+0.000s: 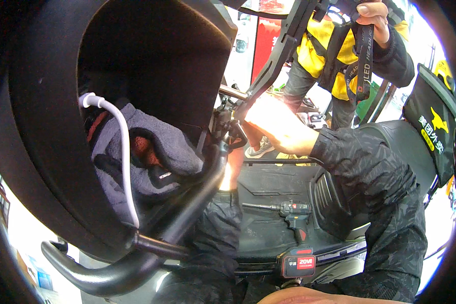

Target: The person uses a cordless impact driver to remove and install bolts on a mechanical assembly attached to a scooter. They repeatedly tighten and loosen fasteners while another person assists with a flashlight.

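My right hand (262,120) reaches in from the right beside the metal bracket (233,133) on a black frame. Strong glare washes it out, and its fingers cannot be made out. From below, my left hand (231,175) comes up behind the thick black tube (200,202); only a lit strip near the wrist shows, the fingers being hidden. Both hands are close to the joint where tube and bracket meet. A cordless impact driver (295,209) with a long bit lies on the black footboard (258,180), its red and black battery pack (298,262) toward me.
A dark hood-like cover (152,50) fills the left, holding grey fleece fabric (157,137) crossed by a white cable (126,167). A black curved lever (96,276) juts out below. Ahead, another person in yellow and black (314,48) grips a headlamp strap (365,61). A black seat (390,139) stands right.
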The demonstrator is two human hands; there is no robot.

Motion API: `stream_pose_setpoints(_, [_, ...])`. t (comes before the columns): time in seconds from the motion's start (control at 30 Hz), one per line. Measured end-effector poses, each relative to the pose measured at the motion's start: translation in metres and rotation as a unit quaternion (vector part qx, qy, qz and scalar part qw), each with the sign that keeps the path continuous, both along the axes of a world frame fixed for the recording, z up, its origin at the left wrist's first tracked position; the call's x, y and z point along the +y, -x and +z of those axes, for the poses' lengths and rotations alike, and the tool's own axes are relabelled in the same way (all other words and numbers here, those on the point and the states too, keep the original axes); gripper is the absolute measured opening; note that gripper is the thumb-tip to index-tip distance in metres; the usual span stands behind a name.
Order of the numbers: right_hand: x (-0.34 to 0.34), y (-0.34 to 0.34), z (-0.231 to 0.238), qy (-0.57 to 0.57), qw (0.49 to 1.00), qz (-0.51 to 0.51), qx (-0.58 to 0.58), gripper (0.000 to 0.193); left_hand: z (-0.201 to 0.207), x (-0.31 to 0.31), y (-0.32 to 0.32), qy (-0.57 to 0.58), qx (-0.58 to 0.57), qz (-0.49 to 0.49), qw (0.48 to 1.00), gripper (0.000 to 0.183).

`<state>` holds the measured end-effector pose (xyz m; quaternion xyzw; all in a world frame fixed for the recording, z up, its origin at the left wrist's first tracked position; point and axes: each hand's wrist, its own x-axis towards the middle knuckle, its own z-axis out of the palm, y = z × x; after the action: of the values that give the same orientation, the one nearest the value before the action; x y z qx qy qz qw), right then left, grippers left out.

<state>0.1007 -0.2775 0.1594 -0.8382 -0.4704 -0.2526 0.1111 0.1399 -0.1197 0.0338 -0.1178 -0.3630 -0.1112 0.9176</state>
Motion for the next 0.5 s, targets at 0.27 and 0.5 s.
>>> stream_pose_setpoints(0.27, [0.011, 0.003, -0.021, -0.009, 0.983, -0.042, -0.18, 0.026, -0.002, 0.014, -0.019, -0.108, -0.12, 0.101, 0.982, 0.042])
stream_pose_setpoints(0.5, [0.028, 0.016, -0.016, -0.077, 0.979, -0.115, -0.147, 0.025, 0.004, 0.001, -0.005, -0.093, 0.001, 0.116, 0.989, 0.041])
